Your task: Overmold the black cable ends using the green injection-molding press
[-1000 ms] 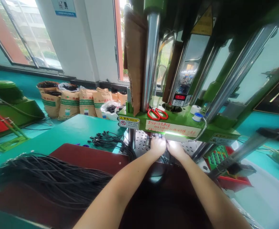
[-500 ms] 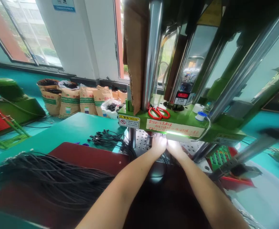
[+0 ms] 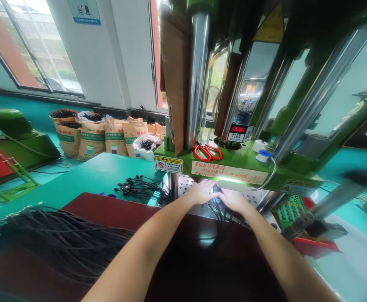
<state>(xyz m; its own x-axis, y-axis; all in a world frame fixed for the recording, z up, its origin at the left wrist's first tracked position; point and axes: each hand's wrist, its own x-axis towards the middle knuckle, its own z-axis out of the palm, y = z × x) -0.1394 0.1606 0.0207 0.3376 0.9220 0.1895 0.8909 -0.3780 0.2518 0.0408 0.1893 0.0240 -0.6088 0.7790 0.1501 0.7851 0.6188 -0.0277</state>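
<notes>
My left hand (image 3: 202, 192) reaches under the front edge of the green press (image 3: 290, 178). Its fingers stretch forward, side by side, with nothing seen in them. Close beside it, my right hand (image 3: 233, 199) is also under that edge, its thumb side near my left hand. The lamp and the plate edge hide most of its fingers. Black cables (image 3: 219, 211) hang out toward me below and between the hands; their far ends are hidden. Around the hands lies a metal plate full of holes (image 3: 185, 183).
Red-handled scissors (image 3: 207, 152) and a white-and-blue spool (image 3: 263, 156) rest on the press. At left, a heap of black cables (image 3: 64, 239) lies on a brown board (image 3: 104, 206), with another cable bundle (image 3: 142, 186) behind. A green control panel (image 3: 292, 212) stands right. Paper sacks (image 3: 92, 140) line the wall.
My hands have drawn slightly apart and a little toward me. The left fingers now lie more stretched out. More of the black cables shows between the hands. The view has tilted slightly.
</notes>
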